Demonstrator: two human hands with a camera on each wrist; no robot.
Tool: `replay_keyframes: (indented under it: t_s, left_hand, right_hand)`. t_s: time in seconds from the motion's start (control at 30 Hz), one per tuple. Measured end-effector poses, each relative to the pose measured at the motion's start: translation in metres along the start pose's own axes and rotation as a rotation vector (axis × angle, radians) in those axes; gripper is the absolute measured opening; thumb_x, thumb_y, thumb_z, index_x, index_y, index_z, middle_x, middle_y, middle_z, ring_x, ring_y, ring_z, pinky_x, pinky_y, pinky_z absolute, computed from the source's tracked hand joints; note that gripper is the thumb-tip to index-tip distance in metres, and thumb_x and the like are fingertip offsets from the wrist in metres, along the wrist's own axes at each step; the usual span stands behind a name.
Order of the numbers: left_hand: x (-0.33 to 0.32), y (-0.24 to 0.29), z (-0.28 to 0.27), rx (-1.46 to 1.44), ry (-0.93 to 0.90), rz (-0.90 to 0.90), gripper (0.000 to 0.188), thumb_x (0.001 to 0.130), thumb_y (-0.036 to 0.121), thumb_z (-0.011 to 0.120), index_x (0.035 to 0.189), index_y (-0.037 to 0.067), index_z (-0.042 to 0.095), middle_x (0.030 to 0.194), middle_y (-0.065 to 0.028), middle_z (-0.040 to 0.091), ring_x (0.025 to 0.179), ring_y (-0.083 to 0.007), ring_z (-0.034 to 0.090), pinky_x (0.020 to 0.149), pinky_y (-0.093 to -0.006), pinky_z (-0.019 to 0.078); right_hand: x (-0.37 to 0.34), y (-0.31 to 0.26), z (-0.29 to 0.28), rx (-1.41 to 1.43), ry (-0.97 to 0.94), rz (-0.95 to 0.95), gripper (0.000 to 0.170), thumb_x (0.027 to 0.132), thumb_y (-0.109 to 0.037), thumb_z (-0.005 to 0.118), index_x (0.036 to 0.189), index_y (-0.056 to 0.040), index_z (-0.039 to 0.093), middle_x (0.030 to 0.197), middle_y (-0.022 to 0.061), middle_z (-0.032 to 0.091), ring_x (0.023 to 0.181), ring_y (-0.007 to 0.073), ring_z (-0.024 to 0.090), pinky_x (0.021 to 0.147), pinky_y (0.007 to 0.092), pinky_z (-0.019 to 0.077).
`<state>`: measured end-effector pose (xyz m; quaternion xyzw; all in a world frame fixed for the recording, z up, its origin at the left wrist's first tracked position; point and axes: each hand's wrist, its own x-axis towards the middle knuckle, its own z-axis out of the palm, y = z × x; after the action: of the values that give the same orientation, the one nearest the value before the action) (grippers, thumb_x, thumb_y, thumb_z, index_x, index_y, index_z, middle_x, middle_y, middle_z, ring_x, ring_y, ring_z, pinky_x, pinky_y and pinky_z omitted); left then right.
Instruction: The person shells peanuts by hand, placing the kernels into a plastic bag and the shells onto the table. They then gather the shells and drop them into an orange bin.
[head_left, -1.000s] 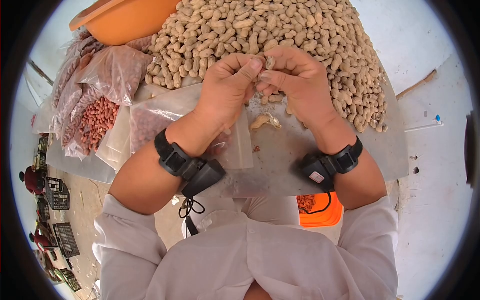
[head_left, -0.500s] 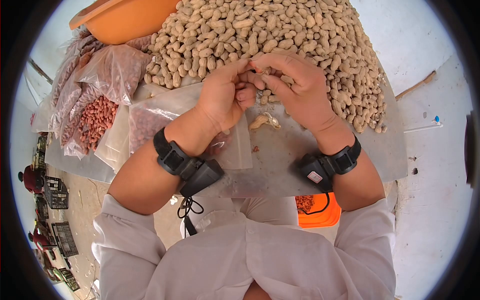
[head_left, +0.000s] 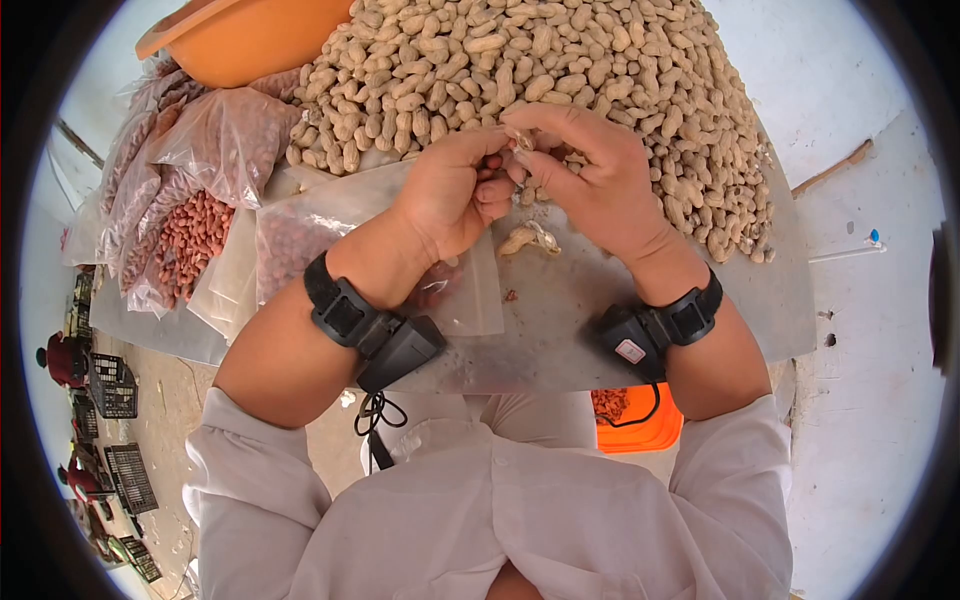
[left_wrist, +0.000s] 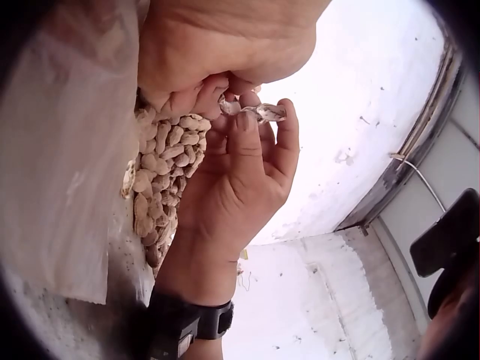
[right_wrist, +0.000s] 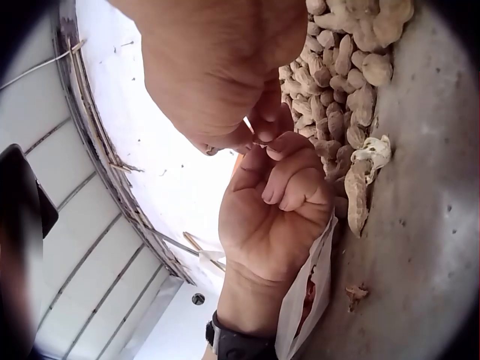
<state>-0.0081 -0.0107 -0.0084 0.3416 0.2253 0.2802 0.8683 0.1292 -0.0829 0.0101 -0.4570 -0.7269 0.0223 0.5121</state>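
Observation:
Above the near edge of the peanut heap (head_left: 560,60), both hands meet at a split peanut shell (head_left: 522,141). My right hand (head_left: 612,195) pinches that shell between thumb and forefinger; its pale, opened side shows in the left wrist view, where the shell (left_wrist: 270,112) lies over the thumb tip. My left hand (head_left: 445,195) has its fingers curled in, with reddish peanut kernels (head_left: 490,162) among them, and its thumb and forefinger reach to the shell. Below the hands, a broken-open peanut shell (head_left: 530,240) lies on the grey table (head_left: 560,340).
A plastic bag (head_left: 300,240) with red kernels lies under the left forearm. Farther left are more bags (head_left: 225,140) and loose kernels (head_left: 195,235), with an orange basin (head_left: 255,45) behind. Below the table edge sits an orange container (head_left: 650,432). Black crates (head_left: 113,385) stand on the floor.
The hands turned from gripping a peanut together to parting its shell. Red kernel showed at the fingertips midway; now red shows lower, in the left fingers, while the right hand keeps the shell.

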Motion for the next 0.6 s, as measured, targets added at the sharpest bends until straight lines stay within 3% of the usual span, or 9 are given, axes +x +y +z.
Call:
replay_keyframes:
  t_s: [0.13,0.33,0.6]
  left_hand:
    - [0.0017,0.0014,-0.0034,-0.010,-0.054,0.006,0.013,0.086,0.013,0.047,0.076,0.003,0.048,0.068,-0.0071,0.053,0.047,-0.0066,0.033,0.041,-0.0186,0.0270]
    - [0.0016,-0.0002,-0.0021,-0.032,0.017,-0.009,0.012,0.084,0.013,0.048,0.079,0.002,0.050,0.069,-0.0076,0.054,0.046,-0.0064,0.033,0.041,-0.0189,0.0270]
    - [-0.0001,0.0033,-0.0030,0.016,-0.056,-0.020,0.015,0.085,0.014,0.044,0.075,0.003,0.047,0.070,-0.0059,0.052,0.049,-0.0068,0.033,0.042,-0.0193,0.0271]
  right_hand:
    - [0.0006,0.0036,0.0001,-0.004,0.023,0.000,0.022,0.074,0.002,0.057,0.094,-0.0059,0.063,0.080,0.0083,0.062,0.064,0.0177,0.060,0.058,0.0256,0.0480]
    - [0.0006,0.0021,-0.0003,-0.038,0.016,-0.048,0.019,0.073,0.002,0.060,0.090,-0.0057,0.063,0.075,0.0078,0.062,0.062,0.0173,0.060,0.057,0.0259,0.0476]
    - [0.0002,0.0042,-0.0001,-0.030,0.043,-0.026,0.011,0.072,0.000,0.062,0.082,-0.0053,0.063,0.070,0.0066,0.061,0.061,0.0184,0.060,0.055,0.0264,0.0470]
